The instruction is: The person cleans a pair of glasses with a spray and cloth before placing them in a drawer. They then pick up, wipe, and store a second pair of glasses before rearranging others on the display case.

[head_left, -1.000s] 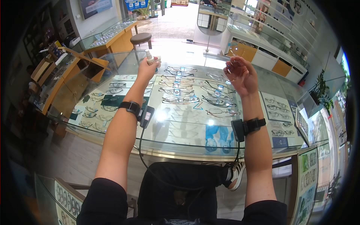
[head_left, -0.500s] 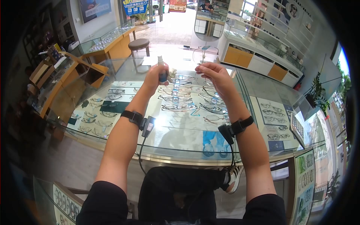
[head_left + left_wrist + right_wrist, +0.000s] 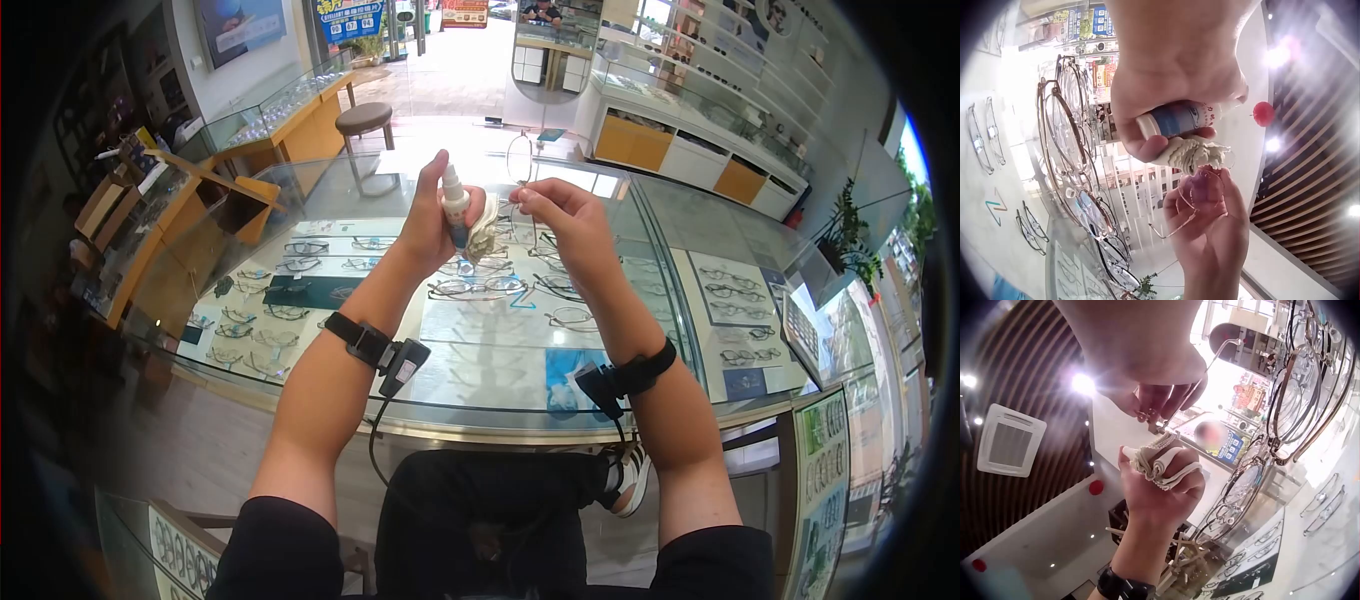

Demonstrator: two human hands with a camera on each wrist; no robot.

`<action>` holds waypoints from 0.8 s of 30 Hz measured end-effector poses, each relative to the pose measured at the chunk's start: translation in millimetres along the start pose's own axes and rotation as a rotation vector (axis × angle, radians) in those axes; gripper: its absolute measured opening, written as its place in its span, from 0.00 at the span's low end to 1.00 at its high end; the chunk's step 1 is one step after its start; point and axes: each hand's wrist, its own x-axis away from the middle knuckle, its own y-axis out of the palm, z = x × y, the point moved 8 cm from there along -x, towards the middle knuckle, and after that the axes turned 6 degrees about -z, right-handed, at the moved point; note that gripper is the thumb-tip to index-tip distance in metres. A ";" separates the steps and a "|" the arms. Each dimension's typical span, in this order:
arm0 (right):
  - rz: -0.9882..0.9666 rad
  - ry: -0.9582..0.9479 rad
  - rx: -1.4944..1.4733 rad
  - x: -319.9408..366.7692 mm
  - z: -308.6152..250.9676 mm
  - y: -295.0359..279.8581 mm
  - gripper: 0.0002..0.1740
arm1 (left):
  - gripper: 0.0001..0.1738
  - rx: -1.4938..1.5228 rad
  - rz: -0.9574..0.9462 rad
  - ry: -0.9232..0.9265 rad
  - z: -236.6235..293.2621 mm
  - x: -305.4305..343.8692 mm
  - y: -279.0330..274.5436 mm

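My left hand [image 3: 428,225] grips a small white-capped spray bottle [image 3: 456,207] with a blue label, thumb pointing up in the head view. Bunched in the same hand is a pale cloth [image 3: 484,230], its frilly edge facing the other hand in the left wrist view [image 3: 1194,155]. Opposite it, my right hand [image 3: 572,218] pinches a pair of thin-rimmed eyeglasses [image 3: 1165,236] by the frame. One round lens stands above those fingers in the head view. A slim temple [image 3: 1207,370] sticks out past the right hand, and the frame overlaps the cloth in both wrist views.
Beneath the hands, a glass display counter [image 3: 450,405] holds rows of eyeglasses [image 3: 478,288]. A calculator [image 3: 803,325] lies at its right end. Beyond stand a round stool [image 3: 365,120] and a wall showcase [image 3: 640,135]. Cables hang from both wrist cameras.
Both hands have come together over the middle of the counter. The left hand moved right with bottle and cloth; the right hand moved left and lower with the eyeglasses.
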 end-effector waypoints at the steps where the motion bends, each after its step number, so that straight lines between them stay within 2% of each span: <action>1: -0.005 -0.024 -0.033 0.9 -2.9 2.1 0.14 | 0.48 0.057 -0.042 -0.014 -2.4 0.4 4.0; 4: -0.027 -0.045 -0.053 1.9 -0.9 4.1 0.14 | 0.48 0.095 -0.126 -0.022 2.4 4.2 17.7; 8: -0.053 -0.041 -0.046 2.3 0.7 7.2 0.13 | 0.48 0.053 -0.121 -0.037 1.5 5.2 19.0; 11: -0.074 -0.040 -0.038 4.5 0.6 10.9 0.13 | 0.47 0.078 -0.188 -0.057 1.6 7.8 20.3; 13: -0.074 -0.043 -0.054 5.7 -0.6 13.1 0.13 | 0.48 0.160 -0.365 -0.068 6.1 11.5 35.3; 14: -0.071 -0.044 -0.068 5.8 -1.3 13.6 0.13 | 0.48 0.159 -0.364 -0.067 8.0 12.0 36.7; 16: -0.068 -0.052 -0.070 5.8 -2.8 13.3 0.13 | 0.49 0.038 -0.243 -0.046 10.1 10.6 30.7; 17: -0.064 -0.059 -0.071 6.1 -3.7 12.6 0.13 | 0.49 0.039 -0.244 -0.046 8.2 9.5 30.3; 19: -0.077 -0.041 -0.074 6.5 -3.8 14.5 0.13 | 0.49 -0.487 0.087 0.032 19.5 7.7 10.7; 20: -0.093 -0.023 -0.077 6.6 -2.8 16.0 0.13 | 0.49 -0.524 0.205 0.006 19.0 10.0 5.9; 24: -0.142 0.009 -0.062 8.7 -0.1 21.6 0.14 | 0.46 -0.552 0.142 -0.032 14.9 9.8 1.8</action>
